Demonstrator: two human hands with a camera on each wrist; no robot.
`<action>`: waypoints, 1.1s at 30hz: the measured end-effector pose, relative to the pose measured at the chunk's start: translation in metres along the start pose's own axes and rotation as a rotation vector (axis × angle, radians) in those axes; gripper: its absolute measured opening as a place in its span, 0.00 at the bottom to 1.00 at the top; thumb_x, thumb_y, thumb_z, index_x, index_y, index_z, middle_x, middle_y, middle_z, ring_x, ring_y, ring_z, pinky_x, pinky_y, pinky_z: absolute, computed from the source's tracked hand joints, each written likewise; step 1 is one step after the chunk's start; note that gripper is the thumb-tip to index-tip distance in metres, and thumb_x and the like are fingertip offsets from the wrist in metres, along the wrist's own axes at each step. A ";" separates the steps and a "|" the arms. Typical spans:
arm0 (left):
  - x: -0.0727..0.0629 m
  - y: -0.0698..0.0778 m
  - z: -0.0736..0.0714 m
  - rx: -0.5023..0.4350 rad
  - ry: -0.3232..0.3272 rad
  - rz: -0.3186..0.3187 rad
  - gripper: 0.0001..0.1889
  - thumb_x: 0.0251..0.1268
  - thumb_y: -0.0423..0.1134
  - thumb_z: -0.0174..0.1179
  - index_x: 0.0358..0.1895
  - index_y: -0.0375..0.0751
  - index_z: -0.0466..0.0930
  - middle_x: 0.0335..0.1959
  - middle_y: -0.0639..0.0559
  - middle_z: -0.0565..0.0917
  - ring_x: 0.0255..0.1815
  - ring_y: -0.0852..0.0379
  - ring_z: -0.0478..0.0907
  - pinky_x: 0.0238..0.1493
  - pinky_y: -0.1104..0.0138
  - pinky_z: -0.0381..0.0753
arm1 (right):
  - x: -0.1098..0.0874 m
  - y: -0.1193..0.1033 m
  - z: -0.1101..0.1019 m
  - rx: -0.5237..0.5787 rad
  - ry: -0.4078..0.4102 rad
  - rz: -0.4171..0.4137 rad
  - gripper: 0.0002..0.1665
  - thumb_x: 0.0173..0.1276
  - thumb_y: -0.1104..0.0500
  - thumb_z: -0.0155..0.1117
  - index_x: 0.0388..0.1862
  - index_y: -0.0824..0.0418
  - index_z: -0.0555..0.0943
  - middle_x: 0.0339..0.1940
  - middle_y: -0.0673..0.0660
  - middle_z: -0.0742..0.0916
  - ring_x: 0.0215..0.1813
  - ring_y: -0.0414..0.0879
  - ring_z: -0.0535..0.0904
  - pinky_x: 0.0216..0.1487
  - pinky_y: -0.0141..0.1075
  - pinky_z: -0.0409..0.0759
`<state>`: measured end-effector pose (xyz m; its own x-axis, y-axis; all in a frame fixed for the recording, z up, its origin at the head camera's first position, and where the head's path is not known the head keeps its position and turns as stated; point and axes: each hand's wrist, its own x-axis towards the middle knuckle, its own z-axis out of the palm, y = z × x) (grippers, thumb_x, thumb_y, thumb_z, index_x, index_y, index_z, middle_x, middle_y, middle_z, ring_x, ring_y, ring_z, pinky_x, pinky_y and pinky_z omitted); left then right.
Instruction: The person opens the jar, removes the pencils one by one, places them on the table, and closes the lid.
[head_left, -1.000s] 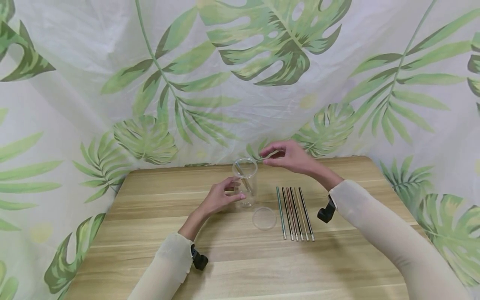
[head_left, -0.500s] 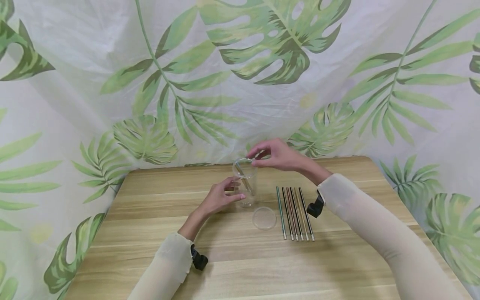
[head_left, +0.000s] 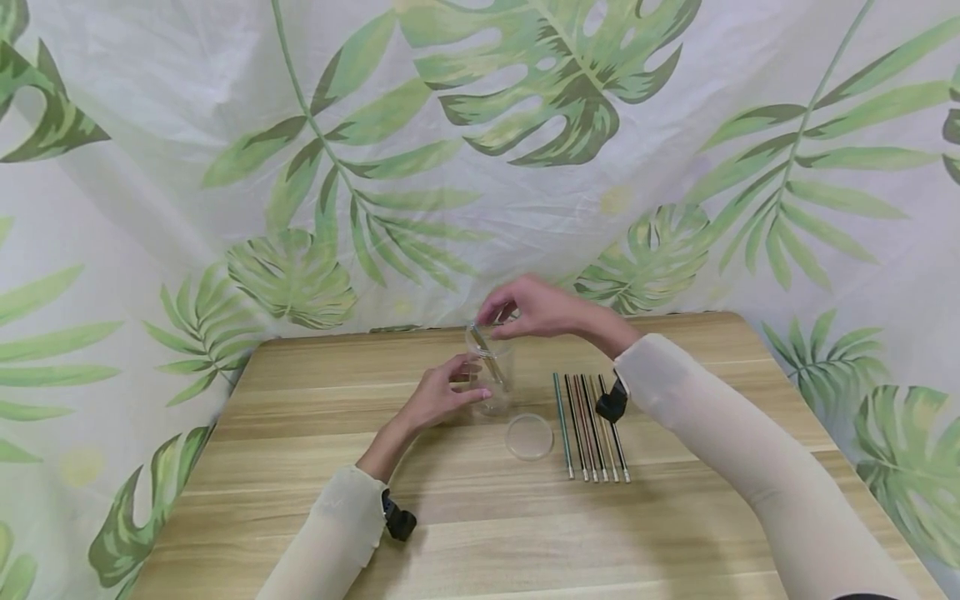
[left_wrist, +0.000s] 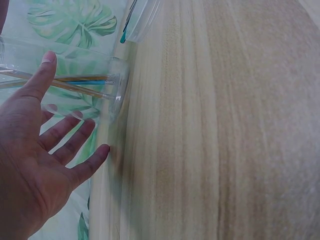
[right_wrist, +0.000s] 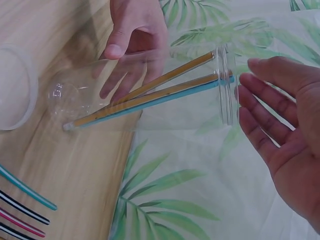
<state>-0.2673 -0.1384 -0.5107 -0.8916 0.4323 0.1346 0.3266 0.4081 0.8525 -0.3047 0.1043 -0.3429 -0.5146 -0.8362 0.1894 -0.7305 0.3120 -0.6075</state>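
A clear plastic jar [head_left: 492, 406] stands upright near the far edge of the table. My left hand [head_left: 437, 397] cups its side, thumb and fingers on either side of the wall. Inside, a few pencils lean: gold ones [right_wrist: 165, 78] and a blue one [right_wrist: 160, 101]. At the jar's open mouth is my right hand [head_left: 542, 308]. Its fingers are loosely bent close to the rim and hold nothing in the right wrist view. Whether they touch the rim I cannot tell. A round clear lid [head_left: 528, 437] lies flat in front of the jar.
Several pencils [head_left: 595, 433] lie side by side on the wooden table [head_left: 465, 542], right of the lid and below the right forearm. A leaf-patterned cloth [head_left: 525, 225] hangs right behind the table's far edge.
My right hand has moved left, from beside the jar to over its mouth. The left hand, jar, lid and loose pencils have stayed in place.
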 end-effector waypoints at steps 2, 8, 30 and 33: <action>0.000 0.000 0.000 0.001 0.001 0.000 0.35 0.65 0.41 0.77 0.73 0.39 0.73 0.65 0.30 0.82 0.63 0.35 0.83 0.66 0.44 0.83 | 0.002 -0.002 0.000 -0.024 -0.029 -0.004 0.13 0.69 0.67 0.73 0.51 0.69 0.89 0.49 0.61 0.92 0.49 0.49 0.90 0.57 0.39 0.88; 0.001 0.000 -0.001 0.002 0.001 0.000 0.35 0.65 0.41 0.77 0.73 0.39 0.73 0.65 0.31 0.82 0.63 0.35 0.83 0.66 0.44 0.83 | 0.009 -0.002 0.002 -0.079 -0.077 -0.006 0.13 0.67 0.69 0.72 0.50 0.70 0.89 0.48 0.63 0.92 0.48 0.50 0.90 0.54 0.36 0.88; 0.008 -0.004 -0.008 -0.001 -0.018 0.002 0.35 0.65 0.42 0.77 0.73 0.41 0.74 0.65 0.32 0.83 0.64 0.36 0.83 0.65 0.44 0.83 | 0.029 -0.004 0.006 -0.156 -0.162 0.077 0.08 0.67 0.69 0.74 0.44 0.63 0.92 0.41 0.53 0.94 0.43 0.42 0.89 0.48 0.32 0.88; 0.009 -0.005 -0.009 0.000 -0.019 0.002 0.35 0.65 0.42 0.77 0.73 0.41 0.74 0.65 0.32 0.83 0.64 0.36 0.83 0.65 0.45 0.83 | 0.031 -0.003 0.007 -0.147 -0.152 0.082 0.07 0.67 0.68 0.75 0.43 0.63 0.92 0.39 0.53 0.94 0.41 0.42 0.89 0.47 0.32 0.88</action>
<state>-0.2799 -0.1435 -0.5089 -0.8849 0.4482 0.1269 0.3286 0.4075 0.8521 -0.3154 0.0745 -0.3405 -0.5098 -0.8601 0.0185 -0.7521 0.4351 -0.4950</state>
